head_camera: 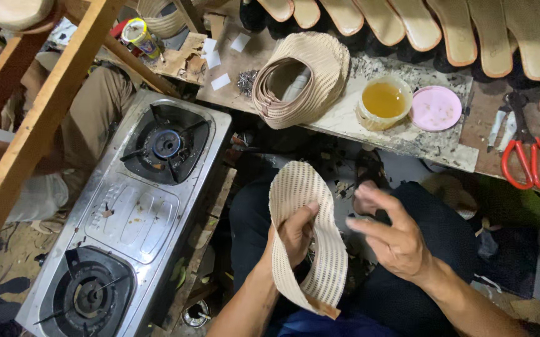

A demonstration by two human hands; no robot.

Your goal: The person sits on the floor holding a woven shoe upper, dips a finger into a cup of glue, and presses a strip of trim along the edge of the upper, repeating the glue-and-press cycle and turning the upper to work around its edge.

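Gripping a woven strap (307,237), the left hand (295,234) sits beside the open right hand (395,240).

Shoemaking workshop — insoles (420,25), glue pot (384,100), scissors (528,156), cluttered bench (407,140)

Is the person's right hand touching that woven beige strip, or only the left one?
Apart. The head view shows the right hand open, with a dark gap between it and the woven strip, which the left hand grips.

The worn workbench (345,118) carries stacked mesh straps (304,75), a glue bowl (384,101), a pink lid (436,108) and red scissors (529,156).
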